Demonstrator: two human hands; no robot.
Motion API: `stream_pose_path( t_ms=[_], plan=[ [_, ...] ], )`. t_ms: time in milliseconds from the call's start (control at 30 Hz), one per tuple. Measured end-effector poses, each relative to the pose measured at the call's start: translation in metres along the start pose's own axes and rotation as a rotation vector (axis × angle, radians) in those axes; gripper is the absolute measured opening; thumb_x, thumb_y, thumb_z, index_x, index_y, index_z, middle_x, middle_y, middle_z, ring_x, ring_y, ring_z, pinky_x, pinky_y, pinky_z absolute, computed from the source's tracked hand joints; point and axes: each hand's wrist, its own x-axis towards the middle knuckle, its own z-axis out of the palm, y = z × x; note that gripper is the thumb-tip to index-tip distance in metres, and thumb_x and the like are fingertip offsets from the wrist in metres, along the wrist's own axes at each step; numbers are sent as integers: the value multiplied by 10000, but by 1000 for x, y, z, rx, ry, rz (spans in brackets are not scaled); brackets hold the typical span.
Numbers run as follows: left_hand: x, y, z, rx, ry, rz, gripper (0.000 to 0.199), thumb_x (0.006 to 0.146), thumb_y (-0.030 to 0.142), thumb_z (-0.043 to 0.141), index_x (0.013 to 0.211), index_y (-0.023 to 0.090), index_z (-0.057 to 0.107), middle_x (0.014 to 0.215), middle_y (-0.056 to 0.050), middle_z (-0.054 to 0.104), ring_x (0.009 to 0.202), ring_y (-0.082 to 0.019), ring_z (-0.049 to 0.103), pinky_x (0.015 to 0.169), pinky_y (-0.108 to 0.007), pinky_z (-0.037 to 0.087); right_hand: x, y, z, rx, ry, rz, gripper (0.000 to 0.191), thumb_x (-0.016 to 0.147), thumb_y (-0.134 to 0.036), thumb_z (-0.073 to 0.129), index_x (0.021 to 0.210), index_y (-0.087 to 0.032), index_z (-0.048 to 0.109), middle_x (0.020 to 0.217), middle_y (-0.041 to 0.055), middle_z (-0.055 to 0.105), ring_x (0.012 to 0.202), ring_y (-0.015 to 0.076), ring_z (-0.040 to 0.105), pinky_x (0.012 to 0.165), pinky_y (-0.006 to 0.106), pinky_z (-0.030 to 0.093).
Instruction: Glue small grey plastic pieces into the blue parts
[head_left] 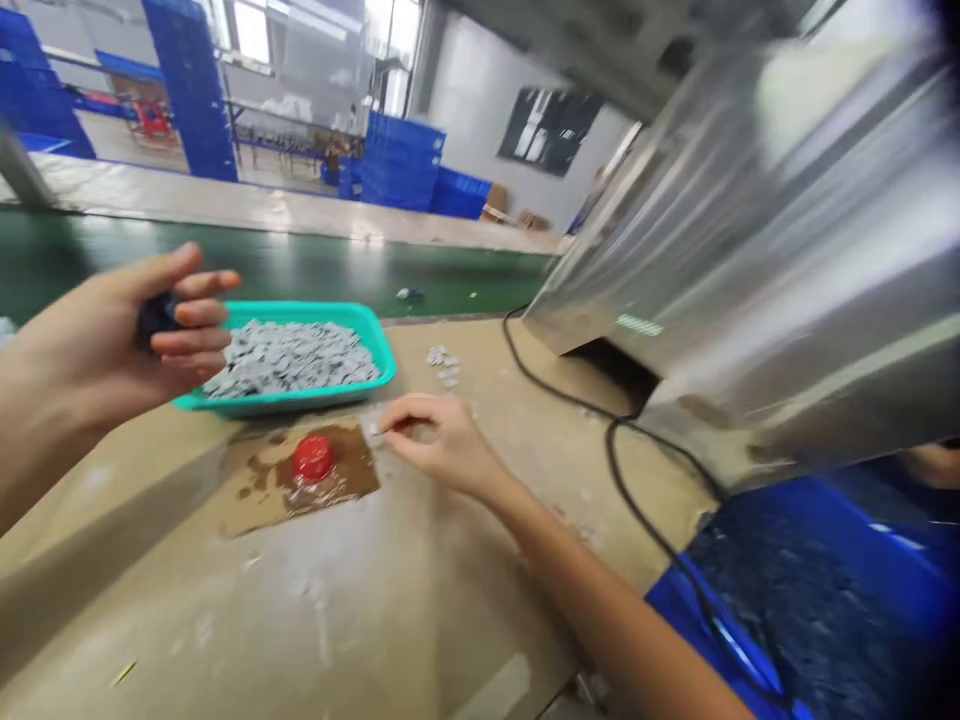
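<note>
Raised at the left, my left hand (142,335) has its fingers curled round a small dark part (159,318). My right hand (442,440) is over the table, thumb and forefinger pinched on a small whitish piece (374,429). Just left of those fingertips lies a wet-stained piece of cardboard (259,495) with a red cap (313,458) on it. Behind the cardboard stands a green tray (379,345) heaped with small grey-white pieces (296,355). A few more loose white pieces (443,362) lie to the right of the tray.
A green conveyor belt (480,262) runs behind the table (360,620). At the right stands a large metal machine (712,280), with a black cable (622,470) across the table. A blue bin (817,580) full of dark parts is at lower right.
</note>
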Motion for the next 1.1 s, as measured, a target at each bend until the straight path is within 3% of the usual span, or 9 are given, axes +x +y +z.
stream_pose_path(
  t_ms=[67,233,333,500,700,933,1100],
  plan=[
    [-1,1,7,6,-4,58,271,880,289,385,1082,117,443,462,84,285,415,12,146,417,-129,132,-13,6,3,2,-39,13,144,695,6,552,713,-120,620,732,34,627,652,118,564,623,234,467],
    [2,-12,20,84,-48,51,289,813,155,388,1064,29,456,673,15,432,631,-19,426,575,-153,258,-22,5,12,-148,-104,-90,167,733,-11,536,732,-157,617,759,30,645,750,155,556,707,297,451],
    [3,-19,22,91,-64,39,273,740,37,390,991,36,497,711,7,468,715,-55,496,632,-170,314,-22,7,17,-215,-103,-175,151,765,-43,528,743,-167,610,762,33,646,758,171,534,716,321,446],
    [0,-22,29,179,-143,97,317,776,-4,312,1009,45,522,749,21,546,982,-141,529,798,-231,379,-26,12,21,-273,-56,-266,148,799,-65,507,759,-154,619,780,45,655,730,174,502,712,336,434],
    [1,-26,32,186,-130,73,325,771,-7,348,1008,40,567,834,10,618,996,-186,554,819,-261,418,-28,12,23,-301,6,-242,175,792,-53,519,739,-175,633,789,18,669,715,175,474,694,335,430],
    [3,-36,30,260,-165,163,218,672,69,604,887,95,627,802,15,646,918,-168,592,845,-262,439,-32,11,24,-320,24,-220,181,798,-60,520,741,-180,642,798,13,676,721,183,474,684,352,417],
    [0,-39,35,100,-194,-2,233,675,114,622,903,159,637,902,-31,646,898,-174,591,855,-296,447,-30,2,23,-300,54,-248,193,798,-56,507,767,-185,647,807,29,674,727,182,488,684,356,429]
  ],
)
